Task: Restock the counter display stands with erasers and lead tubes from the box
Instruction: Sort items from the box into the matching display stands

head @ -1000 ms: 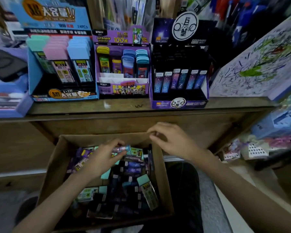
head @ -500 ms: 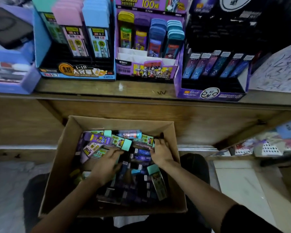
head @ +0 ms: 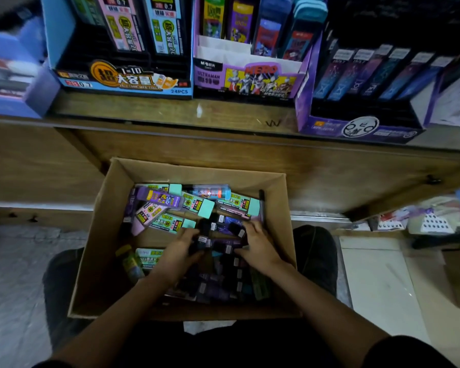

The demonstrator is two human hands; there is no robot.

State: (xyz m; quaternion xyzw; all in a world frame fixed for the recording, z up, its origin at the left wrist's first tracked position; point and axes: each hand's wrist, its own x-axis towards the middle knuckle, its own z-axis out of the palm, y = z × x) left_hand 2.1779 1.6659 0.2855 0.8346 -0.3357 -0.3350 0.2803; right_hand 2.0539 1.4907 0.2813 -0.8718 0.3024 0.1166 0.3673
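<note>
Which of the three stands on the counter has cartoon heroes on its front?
The middle stand, purple; the blue stand shows big letters, the dark stand a round logo.

Person: clothing as observed.
Dark sleeves (head: 409, 353) show at the near edge; forearms, left hand (head: 179, 252) and right hand (head: 259, 248) bare; dark trousers (head: 318, 252) cover both knees.

The head view looks steeply down from close above (wide-angle, edges bowed): box (head: 202, 172) at centre, display stands (head: 247, 81) across the top.
</note>
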